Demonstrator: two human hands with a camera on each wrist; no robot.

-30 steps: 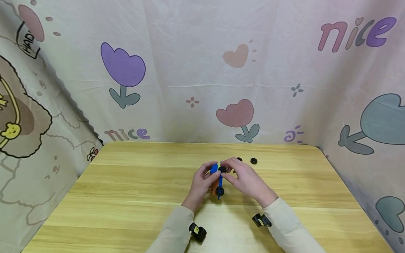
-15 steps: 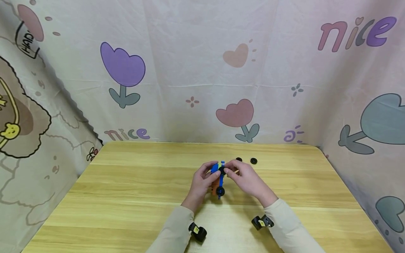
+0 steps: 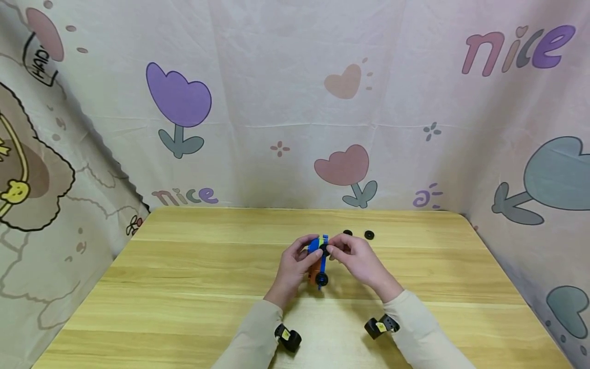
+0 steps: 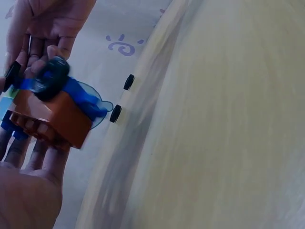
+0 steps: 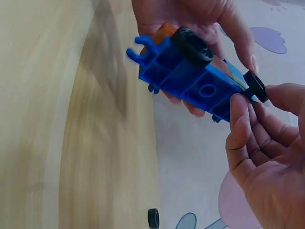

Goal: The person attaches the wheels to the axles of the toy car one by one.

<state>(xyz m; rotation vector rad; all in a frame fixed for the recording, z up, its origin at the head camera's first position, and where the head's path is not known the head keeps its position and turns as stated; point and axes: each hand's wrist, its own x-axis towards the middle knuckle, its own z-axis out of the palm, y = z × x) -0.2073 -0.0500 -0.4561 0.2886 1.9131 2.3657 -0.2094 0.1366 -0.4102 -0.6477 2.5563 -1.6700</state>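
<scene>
Held above the table is a toy block car [image 5: 183, 86] with a blue underside, an orange block body [image 4: 59, 117] and black wheels. My left hand [image 3: 294, 261] grips it from the left side, its thumb against the wheel at the far end. With thumb and fingers, my right hand [image 3: 361, 259] pinches that far-end wheel [image 5: 256, 87] and touches the blue underside beside it. The near-end wheel [image 5: 192, 46] sits on the car, untouched by the right hand. The car's opposite side is largely hidden by the left hand.
Two loose black wheels, one on the right [image 3: 369, 234] and one partly hidden behind the right hand [image 3: 348, 232], lie on the wooden table [image 3: 207, 256] beyond the hands. A patterned cloth [image 3: 258, 102] hangs behind and at both sides.
My right fingers have drawn back from over the car's far end to the wheel's right side, uncovering a blue part. The car has shifted very slightly right; my left hand keeps its grip.
</scene>
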